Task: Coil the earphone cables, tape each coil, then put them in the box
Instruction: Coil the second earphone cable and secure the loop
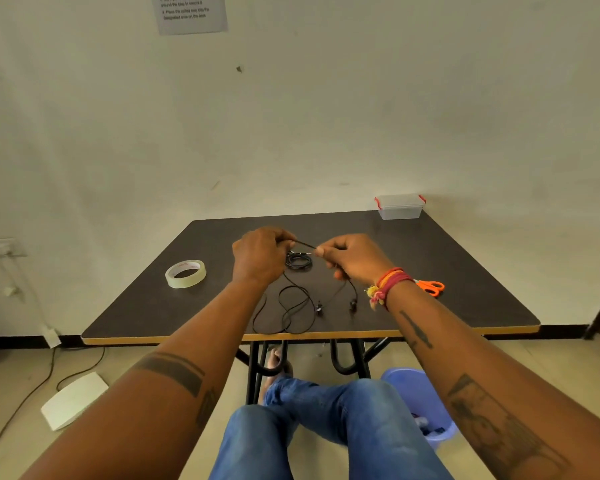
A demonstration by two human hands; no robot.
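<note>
Above the middle of the dark table (447,271), my left hand (260,252) and my right hand (352,256) both pinch a black earphone cable (303,244) stretched between them. The rest of that cable hangs down and lies in loose loops (288,311) near the front edge, with two earbuds (353,304) beside them. A small coiled black cable (298,262) lies on the table under my hands. A roll of pale tape (185,273) sits to the left. The clear box with red clips (400,206) stands at the far right corner.
Orange-handled scissors (432,287) lie on the table right of my right wrist. Under the table are my legs in jeans and a blue bucket (421,403). A white flat object (73,400) and cords lie on the floor at left. The wall is close behind.
</note>
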